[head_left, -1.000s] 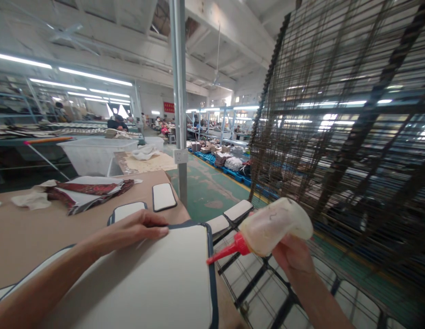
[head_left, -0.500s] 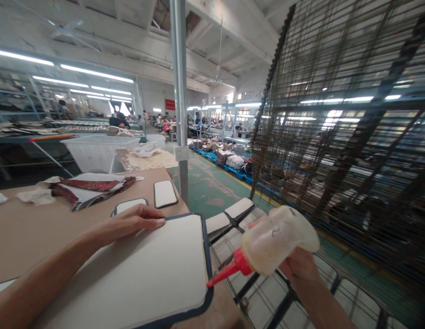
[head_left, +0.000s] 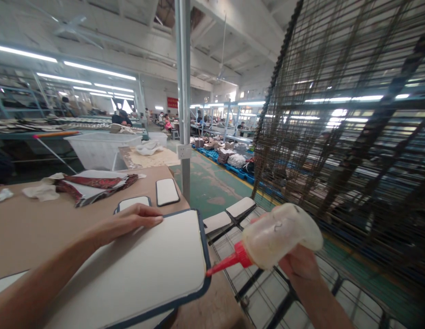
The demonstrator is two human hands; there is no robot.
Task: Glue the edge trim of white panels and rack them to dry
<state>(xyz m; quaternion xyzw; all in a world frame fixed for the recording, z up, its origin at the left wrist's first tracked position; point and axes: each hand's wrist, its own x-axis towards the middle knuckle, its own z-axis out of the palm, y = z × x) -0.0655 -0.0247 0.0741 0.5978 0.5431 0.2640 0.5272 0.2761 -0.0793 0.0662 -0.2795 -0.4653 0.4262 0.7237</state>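
Observation:
A large white panel (head_left: 140, 260) with rounded corners and dark blue edging lies before me, slightly tilted. My left hand (head_left: 137, 219) grips its far edge, fingertips on the white face and the rest of the grip hidden. My right hand (head_left: 301, 260) is wrapped around a translucent squeeze bottle (head_left: 280, 235) with a red nozzle (head_left: 229, 262). The bottle is tipped down to the left, and the nozzle tip meets the panel's right edge near the lower corner. A thin yellowish line runs along that edge. Under the panel, part of another edged panel (head_left: 157, 320) shows.
Two smaller edged panels, one rounded panel (head_left: 133, 202) and one oblong (head_left: 167, 192), lie on the brown table (head_left: 23, 233). Folded fabric (head_left: 99, 185) is at the left. Panels rest on a wire rack (head_left: 267, 297) at right, beside tall mesh racks (head_left: 335, 137). A post (head_left: 185, 114) stands ahead.
The panel has shifted and turned a little, its right corner now higher, uncovering part of the panel below. The nozzle tip has stayed at the right edge. The whole view has moved slightly.

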